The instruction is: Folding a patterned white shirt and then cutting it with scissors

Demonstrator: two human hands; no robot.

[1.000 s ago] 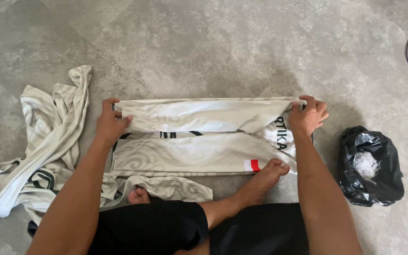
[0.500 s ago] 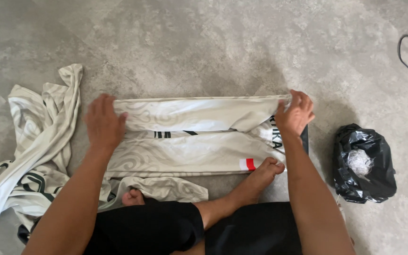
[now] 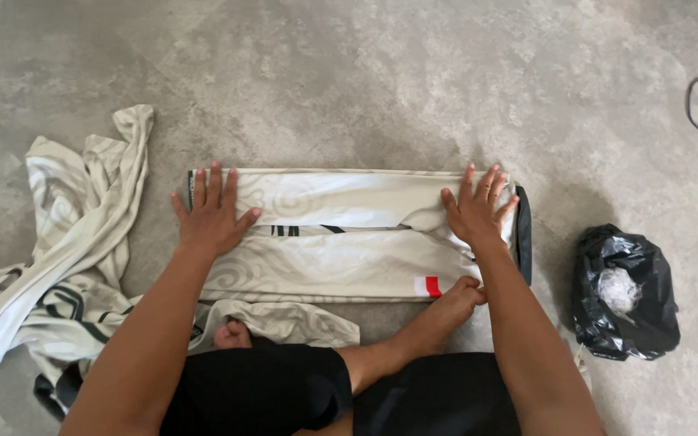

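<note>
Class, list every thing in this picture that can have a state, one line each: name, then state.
Cream patterned garment: folded into a long band, lying flat on the floor.
Left hand: open, palm pressed on the garment's left end.
Right hand: open, fingers spread, pressed on its right end.
Crumpled garments: unfolded, heaped at left.
Black plastic bag: open at top, something pale inside.
Bare foot: resting on the garment's near edge.

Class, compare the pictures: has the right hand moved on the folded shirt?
Yes. The right hand let go of the folded shirt's top edge and now lies flat, lower down.
</note>
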